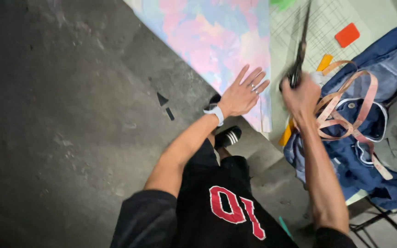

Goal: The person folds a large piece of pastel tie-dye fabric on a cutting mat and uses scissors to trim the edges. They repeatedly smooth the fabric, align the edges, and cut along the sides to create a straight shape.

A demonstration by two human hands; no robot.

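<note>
Black scissors (301, 48) clenched in right hand (302, 94); left hand (243, 94) open, flat on pastel fabric (217, 41).

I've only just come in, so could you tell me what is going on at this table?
A person stands at a cutting mat. The left hand lies flat, fingers spread, on a pastel fabric. The right hand grips long scissors, blades pointing away over the mat. Beside that hand lie a pink tape measure looped over denim clothes, and an orange-red tile sits on the mat.
</note>
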